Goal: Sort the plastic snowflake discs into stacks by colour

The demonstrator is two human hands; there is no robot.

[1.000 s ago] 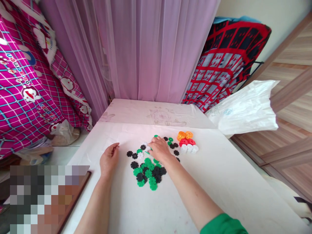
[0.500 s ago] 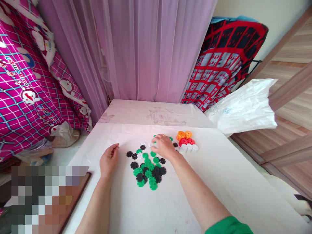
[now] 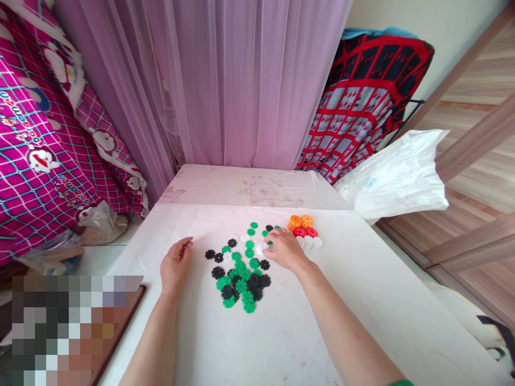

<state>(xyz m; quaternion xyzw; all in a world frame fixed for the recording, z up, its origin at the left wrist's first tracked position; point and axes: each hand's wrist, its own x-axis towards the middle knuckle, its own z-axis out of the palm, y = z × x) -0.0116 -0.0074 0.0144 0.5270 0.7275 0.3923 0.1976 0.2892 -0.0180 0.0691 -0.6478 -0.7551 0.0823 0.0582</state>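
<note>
My right hand (image 3: pixel 285 247) pinches a white notched plastic disc (image 3: pixel 260 249) between thumb and fingers, over the right part of a loose spread of discs. Green discs (image 3: pixel 240 268) and black discs (image 3: pixel 256 281) overlap in a heap below it, with single ones scattered around. Two other white discs, one of them a white disc (image 3: pixel 227 256) by the heap's left edge, lie among them. To the left, my left hand (image 3: pixel 176 262) rests on its side on the table, fingers curled together, with nothing visible in them.
Sorted stacks of orange discs (image 3: pixel 295 222), red discs (image 3: pixel 311 232) and white discs (image 3: pixel 316 243) stand right of my right hand on the white-covered table (image 3: pixel 354 300). A white plastic bag (image 3: pixel 398 177) hangs past the right edge. A brown-edged object (image 3: pixel 120 329), mostly blurred out, is at lower left.
My right hand has moved right and slightly nearer, carrying the white disc from the far part of the spread. Green discs it covered now show. My left hand has stayed in place.
</note>
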